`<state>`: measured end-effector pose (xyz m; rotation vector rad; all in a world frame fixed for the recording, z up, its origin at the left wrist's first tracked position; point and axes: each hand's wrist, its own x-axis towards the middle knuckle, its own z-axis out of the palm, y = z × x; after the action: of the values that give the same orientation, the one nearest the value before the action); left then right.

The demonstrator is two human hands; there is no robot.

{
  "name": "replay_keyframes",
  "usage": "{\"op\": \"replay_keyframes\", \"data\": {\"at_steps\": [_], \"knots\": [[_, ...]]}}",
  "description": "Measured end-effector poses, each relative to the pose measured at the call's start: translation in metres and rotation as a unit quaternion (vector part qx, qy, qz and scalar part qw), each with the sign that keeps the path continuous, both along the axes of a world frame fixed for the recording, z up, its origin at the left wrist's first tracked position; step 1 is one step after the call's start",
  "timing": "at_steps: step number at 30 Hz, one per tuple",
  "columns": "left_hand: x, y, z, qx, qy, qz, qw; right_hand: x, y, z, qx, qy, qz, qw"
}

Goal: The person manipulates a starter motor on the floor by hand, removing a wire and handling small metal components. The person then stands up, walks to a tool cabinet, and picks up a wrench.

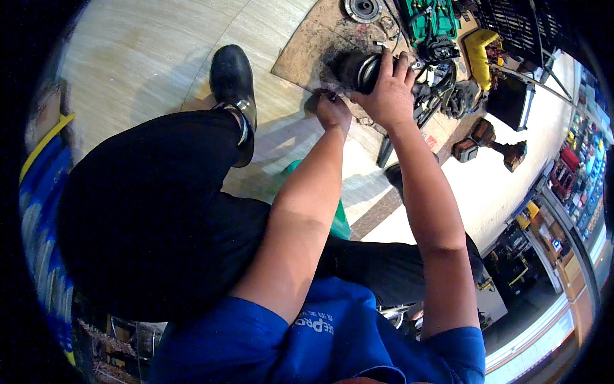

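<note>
Your right hand point(391, 101) is resting, fingers wide, against the black cylinder point(350, 69) on the brown board's point(297, 54) near side; your left hand point(334, 115) is curling, its hold unclear. Pressing unevenly, you'd be risking a roll-off.

The left arm point(311, 185) and right arm point(436, 192) reach forward, converging. The left hand point(334, 113) is curled; beside it, slightly ahead, the right hand point(391, 97) shows its back, fingers point(387, 66) spread.
</note>
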<state>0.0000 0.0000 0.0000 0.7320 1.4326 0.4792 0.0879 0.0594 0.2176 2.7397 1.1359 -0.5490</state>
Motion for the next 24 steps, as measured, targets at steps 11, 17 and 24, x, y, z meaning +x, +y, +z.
{"op": "replay_keyframes", "data": {"at_steps": [11,17,24], "knots": [[-0.002,-0.049,0.078,-0.003,0.165,-0.158,0.974,0.035,-0.036,0.005,0.080,0.021,0.040,0.996],[-0.015,-0.042,0.057,-0.026,0.245,-0.134,0.960,0.015,-0.082,0.083,0.029,0.048,0.036,0.998],[0.018,0.041,0.028,0.170,0.184,-0.222,0.942,-0.018,-0.141,0.120,0.005,0.081,-0.037,0.996]]}}
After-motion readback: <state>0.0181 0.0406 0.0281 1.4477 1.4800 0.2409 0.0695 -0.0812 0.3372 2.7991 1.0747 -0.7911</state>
